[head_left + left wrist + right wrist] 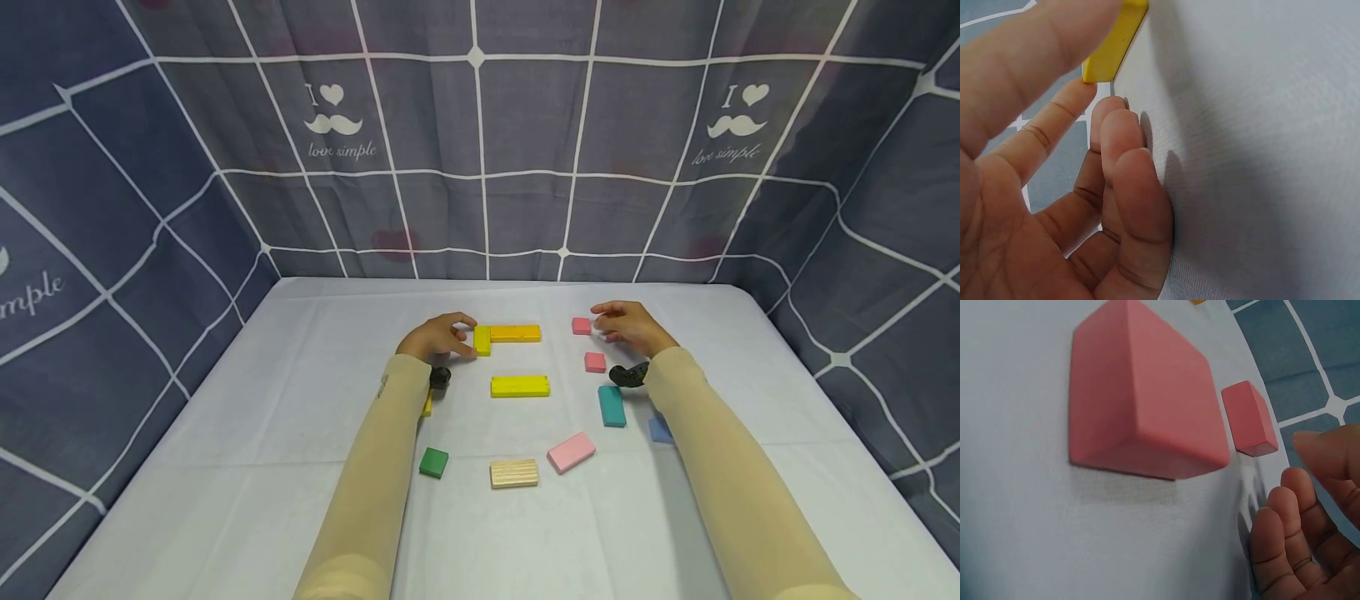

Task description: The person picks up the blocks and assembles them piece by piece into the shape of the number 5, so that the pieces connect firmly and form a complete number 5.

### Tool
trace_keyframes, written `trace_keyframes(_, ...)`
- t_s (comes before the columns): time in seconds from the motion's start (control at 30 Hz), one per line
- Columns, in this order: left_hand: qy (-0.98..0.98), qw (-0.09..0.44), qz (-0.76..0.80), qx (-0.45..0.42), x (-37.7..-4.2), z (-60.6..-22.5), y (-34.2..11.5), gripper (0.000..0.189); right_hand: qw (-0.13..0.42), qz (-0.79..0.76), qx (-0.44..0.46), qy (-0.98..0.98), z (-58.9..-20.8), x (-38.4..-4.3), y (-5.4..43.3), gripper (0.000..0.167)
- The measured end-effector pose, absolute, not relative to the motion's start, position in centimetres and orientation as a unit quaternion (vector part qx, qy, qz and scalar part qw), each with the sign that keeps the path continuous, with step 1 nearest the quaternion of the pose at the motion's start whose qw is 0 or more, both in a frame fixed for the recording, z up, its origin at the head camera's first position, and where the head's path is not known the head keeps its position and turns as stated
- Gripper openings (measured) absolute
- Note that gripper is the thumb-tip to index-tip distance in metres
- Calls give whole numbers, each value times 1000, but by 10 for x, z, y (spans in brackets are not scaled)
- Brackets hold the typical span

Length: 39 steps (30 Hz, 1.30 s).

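In the head view my left hand (437, 337) pinches a short yellow block (482, 341) between thumb and index finger. That block (1113, 53) is partly behind the thumb in the left wrist view, where the other fingers are bent near the cloth. Its right side adjoins a longer orange-yellow block (515, 333), forming a corner. On the right, my right hand (633, 327) hovers beside a small pink block (581, 326), its fingers loosely bent and holding nothing. A second small pink block (595, 362) sits closer to me, large in the right wrist view.
On the white tablecloth (300, 500) lie a yellow block (520, 386), a teal block (612, 406), a light pink block (572, 452), a ridged wooden block (513, 473) and a green block (433, 462). Sleeves partly cover a blue block (660, 430) and another yellow block (427, 406).
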State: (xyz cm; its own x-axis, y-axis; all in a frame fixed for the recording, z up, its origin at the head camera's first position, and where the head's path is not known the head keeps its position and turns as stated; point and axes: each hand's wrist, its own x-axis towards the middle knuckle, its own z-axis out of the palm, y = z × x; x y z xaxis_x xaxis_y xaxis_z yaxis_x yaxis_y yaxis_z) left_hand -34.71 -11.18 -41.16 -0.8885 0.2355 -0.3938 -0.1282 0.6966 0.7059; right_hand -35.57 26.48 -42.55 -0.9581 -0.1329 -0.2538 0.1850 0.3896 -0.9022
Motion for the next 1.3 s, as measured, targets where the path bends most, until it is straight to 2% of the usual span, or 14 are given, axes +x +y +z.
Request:
trace_keyframes(0.57, 891, 232, 388, 29, -347, -412, -112, 68, 154, -462, 17, 873, -421, -359, 258, 53)
trace_keyframes(1.3, 889, 227, 396, 29, -347, -414, -112, 67, 153, -421, 7, 894, -422, -367, 255, 49)
